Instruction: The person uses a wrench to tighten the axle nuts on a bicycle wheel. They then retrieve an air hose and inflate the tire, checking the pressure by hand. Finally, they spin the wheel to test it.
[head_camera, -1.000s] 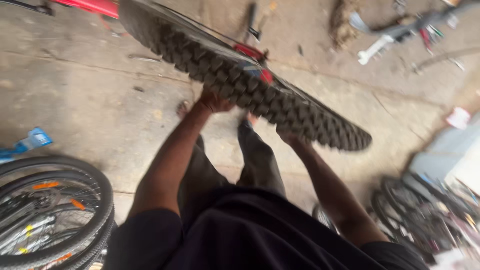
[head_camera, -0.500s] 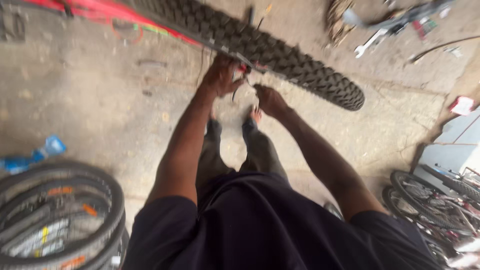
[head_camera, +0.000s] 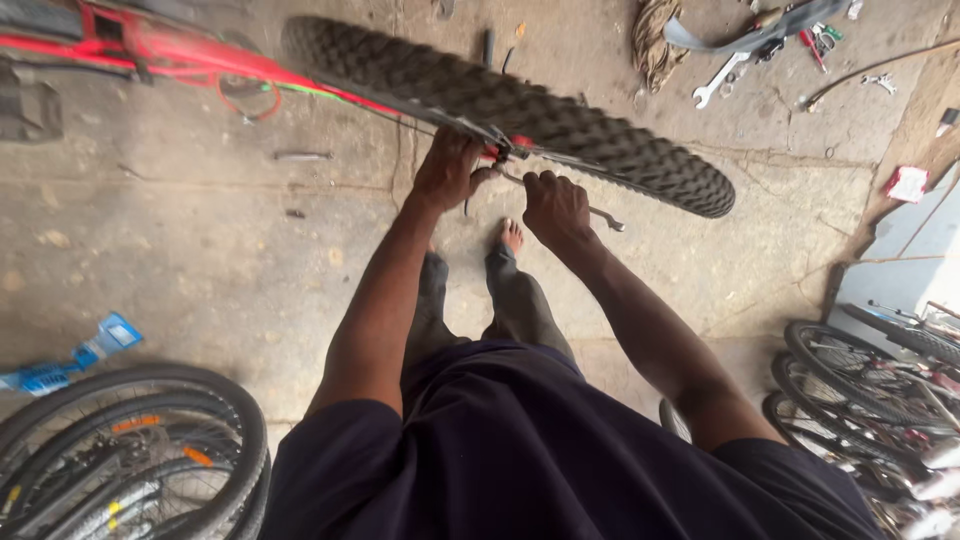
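While your left hand (head_camera: 448, 170) clasped the knobby wheel (head_camera: 520, 110) at its hub, your right hand (head_camera: 556, 205), just beside, closed around a wrench (head_camera: 600, 214) angled toward that hub.

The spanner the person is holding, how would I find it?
Find the big knobbly tyre on the red bike. Just below its middle, the right hand holds a thin silver spanner. The other spanner lies loose on the floor.
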